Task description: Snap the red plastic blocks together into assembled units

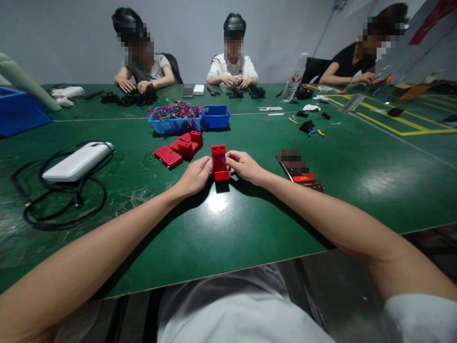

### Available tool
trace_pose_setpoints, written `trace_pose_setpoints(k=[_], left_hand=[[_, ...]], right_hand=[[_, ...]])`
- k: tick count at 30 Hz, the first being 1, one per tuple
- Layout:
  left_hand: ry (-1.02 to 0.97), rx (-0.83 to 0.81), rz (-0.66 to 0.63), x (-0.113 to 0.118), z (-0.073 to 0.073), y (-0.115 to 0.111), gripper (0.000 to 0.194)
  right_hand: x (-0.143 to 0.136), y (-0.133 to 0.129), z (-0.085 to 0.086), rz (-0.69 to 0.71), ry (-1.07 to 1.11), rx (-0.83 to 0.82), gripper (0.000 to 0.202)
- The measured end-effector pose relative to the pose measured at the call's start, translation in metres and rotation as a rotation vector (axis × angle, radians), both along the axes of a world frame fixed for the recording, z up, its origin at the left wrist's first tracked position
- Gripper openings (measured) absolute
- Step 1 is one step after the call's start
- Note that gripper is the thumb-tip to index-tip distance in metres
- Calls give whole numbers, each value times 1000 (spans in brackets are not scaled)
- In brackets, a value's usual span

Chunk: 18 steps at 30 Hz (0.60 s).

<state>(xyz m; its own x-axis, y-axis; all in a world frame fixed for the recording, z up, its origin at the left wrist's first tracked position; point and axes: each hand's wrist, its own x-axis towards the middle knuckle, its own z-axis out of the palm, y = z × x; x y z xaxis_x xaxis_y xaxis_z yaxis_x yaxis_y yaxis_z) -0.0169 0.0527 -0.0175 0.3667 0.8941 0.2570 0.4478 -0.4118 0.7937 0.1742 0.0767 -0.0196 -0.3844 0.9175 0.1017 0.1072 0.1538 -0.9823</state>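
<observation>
Between my two hands a red bracket-like block (pixel 220 163) with holes at its top and bottom ends is held up just above the green table (pixel 250 228). My left hand (pixel 198 175) pinches its left edge, thumb on top. On the opposite edge, my right hand (pixel 244 166) grips with thumb and fingers closed. Several similar red blocks (pixel 168 157) lie in a loose group beyond my left hand. The fingertips behind the held block are partly hidden.
Farther back stand a blue bin full of coloured wires (pixel 174 125) and a smaller blue bin (pixel 217 117). A white power bank (pixel 78 162) with a black cable lies left, a phone (pixel 300 171) right. Pliers (pixel 316 133) and a bottle (pixel 294 81) are beyond. Several people work opposite.
</observation>
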Motion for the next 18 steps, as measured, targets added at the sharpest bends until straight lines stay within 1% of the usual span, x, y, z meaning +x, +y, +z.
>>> trace_pose_setpoints(k=[9,18], left_hand=[[14,4,6,-2,-1,2,36],[31,-15,12,-1,-1,3,37]], right_hand=[[0,-1,2,0,-22,14,39],[1,-1,1,2,-27,23,39]])
